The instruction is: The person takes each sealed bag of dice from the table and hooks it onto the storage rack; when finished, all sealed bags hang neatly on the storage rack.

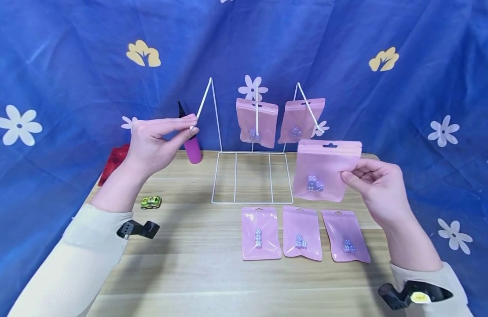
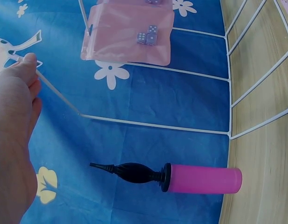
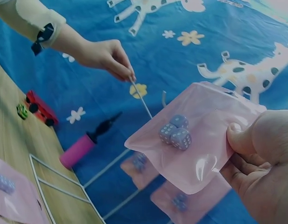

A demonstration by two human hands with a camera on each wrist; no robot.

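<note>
My left hand [image 1: 156,141] pinches the front end of the left prong on a white wire rack [image 1: 251,203]. In my right hand [image 1: 380,187] is a pink zip pouch [image 1: 327,160], gripped at its right edge between thumb and fingers. Several dice [image 3: 175,133] show through its front, and a slotted hanging hole [image 1: 330,145] is at its top. Two similar pouches hang from the rack: one pouch [image 1: 263,116] on the middle prong, another pouch [image 1: 297,114] on the right prong. The held pouch is in front of and below the right prong's tip.
Three more dice pouches lie in a row before the rack: a left pouch [image 1: 249,220], a middle pouch [image 1: 311,224] and a right pouch [image 1: 344,229]. Behind my left hand stands a pink hand pump [image 1: 193,152]. A green toy car [image 1: 151,202] and a red object [image 1: 116,158] are at the left.
</note>
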